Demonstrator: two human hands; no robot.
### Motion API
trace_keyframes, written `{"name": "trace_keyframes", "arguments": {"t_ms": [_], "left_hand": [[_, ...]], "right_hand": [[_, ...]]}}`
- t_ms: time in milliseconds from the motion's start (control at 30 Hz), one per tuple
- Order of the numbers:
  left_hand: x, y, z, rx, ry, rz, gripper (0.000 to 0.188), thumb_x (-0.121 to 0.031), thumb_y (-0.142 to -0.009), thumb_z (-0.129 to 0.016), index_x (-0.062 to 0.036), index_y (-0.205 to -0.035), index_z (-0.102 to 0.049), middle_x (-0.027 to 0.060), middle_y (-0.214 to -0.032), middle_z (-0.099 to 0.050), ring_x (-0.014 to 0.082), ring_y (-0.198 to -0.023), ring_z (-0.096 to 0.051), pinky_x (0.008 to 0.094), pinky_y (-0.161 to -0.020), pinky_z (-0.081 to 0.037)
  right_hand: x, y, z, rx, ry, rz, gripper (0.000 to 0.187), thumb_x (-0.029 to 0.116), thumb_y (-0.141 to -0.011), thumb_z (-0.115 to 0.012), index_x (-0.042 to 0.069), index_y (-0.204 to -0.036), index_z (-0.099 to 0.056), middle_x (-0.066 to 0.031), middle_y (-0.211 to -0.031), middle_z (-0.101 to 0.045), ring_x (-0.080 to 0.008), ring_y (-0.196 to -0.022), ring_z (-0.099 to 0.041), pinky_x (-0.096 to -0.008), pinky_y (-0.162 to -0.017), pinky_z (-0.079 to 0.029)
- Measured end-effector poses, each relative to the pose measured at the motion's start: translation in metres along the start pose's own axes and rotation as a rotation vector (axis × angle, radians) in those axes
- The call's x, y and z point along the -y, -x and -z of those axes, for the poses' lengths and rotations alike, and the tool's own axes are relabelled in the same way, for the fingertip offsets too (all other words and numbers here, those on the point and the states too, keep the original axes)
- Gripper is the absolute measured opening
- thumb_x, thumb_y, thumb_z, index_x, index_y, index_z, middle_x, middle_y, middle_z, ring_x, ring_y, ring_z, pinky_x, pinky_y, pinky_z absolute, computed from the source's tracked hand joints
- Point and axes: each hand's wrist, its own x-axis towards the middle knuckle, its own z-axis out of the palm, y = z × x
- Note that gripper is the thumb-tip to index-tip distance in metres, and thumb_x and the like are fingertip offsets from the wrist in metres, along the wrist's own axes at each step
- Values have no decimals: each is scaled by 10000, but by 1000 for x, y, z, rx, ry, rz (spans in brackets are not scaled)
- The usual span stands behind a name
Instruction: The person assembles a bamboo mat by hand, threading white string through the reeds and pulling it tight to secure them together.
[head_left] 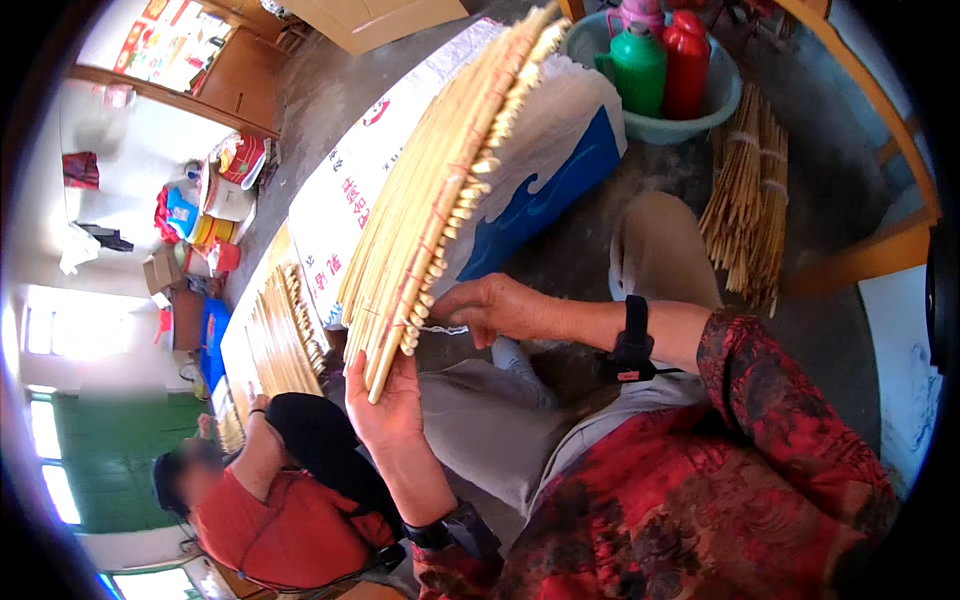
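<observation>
Item: one long mat of pale, slender sticks (425, 220), bound side by side with reddish thread; its far end lies over a white printed sheet (345, 185) with a blue wave-patterned side, its near end raised off the edge before the wearer.

Hands, two, bare. Left hand (388, 405): grasping the near end of the mat, fingers around the last sticks. Right hand (495, 308): fingers bent, beside the knobbed edge of the mat (whether they grip it cannot be told). White cord (445, 329): one short length visible, between the mat and the right hand. Black wrist straps, one to each arm.

Second mat (285, 335): similar sticks, on the pale surface (238, 345) to the left, near a co-worker in a red top (290, 525).

On the floor, upper right: tied bundles of sticks (745, 195), standing close together; beside them a pale blue-green basin (680, 131) holding a green flask (637, 75) and a red flask (686, 65).
</observation>
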Motion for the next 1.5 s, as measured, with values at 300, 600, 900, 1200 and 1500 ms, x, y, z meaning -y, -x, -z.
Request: {"name": "trace_keyframes", "arguments": {"t_ms": [300,600,900,1200,1500], "left_hand": [[-9,-21,-44,78,146,40,441,-62,-896,-370,158,-1263,-265,310,-1270,-380,441,-1200,-364,520,-1027,-333],[-27,-29,-57,81,305,103,510,-217,-931,-362,44,-1349,-231,241,-1395,-239,436,-1277,-242,516,-996,-359],[-31,-26,-63,84,258,138,450,-105,-904,-393,52,-1317,-302,225,-1361,-309,389,-1251,-317,487,-969,-403],[-33,-24,-49,67,272,75,517,-226,-920,-345,73,-1330,-249,285,-1367,-264,427,-1264,-281,480,-952,-424],[-23,-22,-51,143,90,27,467,-154,-916,-374,125,-1279,-282,296,-1289,-374,436,-1182,-395,470,-913,-464]], "right_hand": [[-18,-14,-2,38,127,222,166,173,-812,-607,50,-913,-654,-56,-849,-631,-153,-664,-576,-297,-650,-477],[1,-14,15,38,-747,333,231,200,-895,-504,-1,-979,-580,-122,-837,-609,-157,-591,-577,-276,-626,-492],[13,-48,4,91,-606,24,237,184,-904,-498,22,-1069,-549,-78,-711,-565,-90,-505,-513,-235,-460,-445],[-2,-77,-21,107,-520,389,224,101,-865,-534,24,-1069,-585,-24,-724,-520,-99,-493,-538,-237,-455,-453],[10,-77,-34,82,-345,169,170,126,-839,-585,7,-959,-604,-11,-673,-548,-67,-507,-499,-214,-452,-411]]}}
